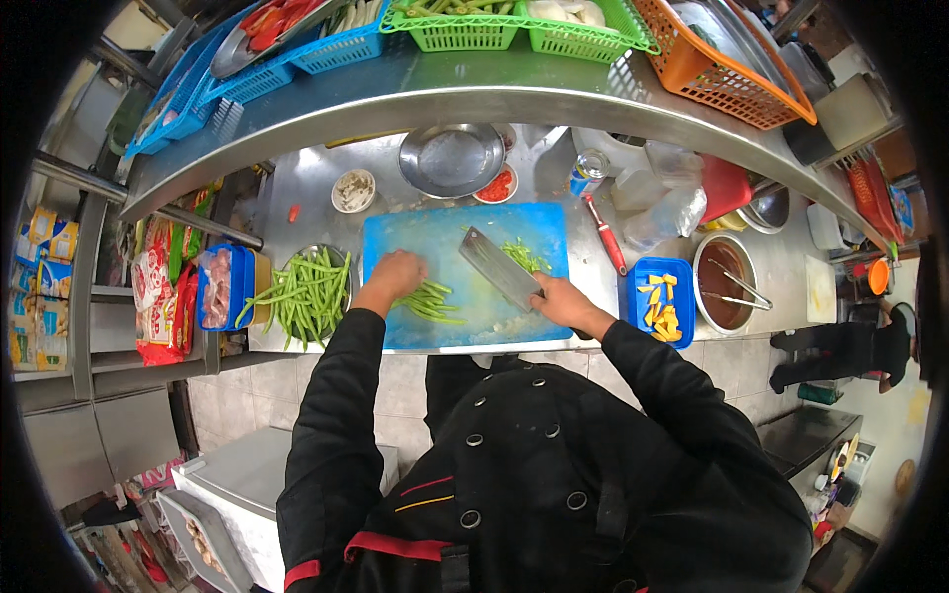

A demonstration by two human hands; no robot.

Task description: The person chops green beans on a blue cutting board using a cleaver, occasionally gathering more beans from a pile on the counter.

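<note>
My left hand (pixel 393 276) presses down on a small bunch of green beans (pixel 431 302) lying on the blue cutting board (pixel 435 232). My right hand (pixel 560 299) grips the handle of a broad cleaver (pixel 499 267), whose blade points up and left over the board. Cut bean pieces (pixel 525 256) lie just beyond the blade. A metal bowl heaped with whole green beans (pixel 304 294) stands left of the board, beside my left wrist.
Right of the board sit a blue tray of yellow pieces (pixel 661 301), a red-handled peeler (pixel 604 235) and a pot of brown sauce with tongs (pixel 727 282). Behind are an empty metal bowl (pixel 451 158), small dishes and a can. Coloured baskets line the shelf above.
</note>
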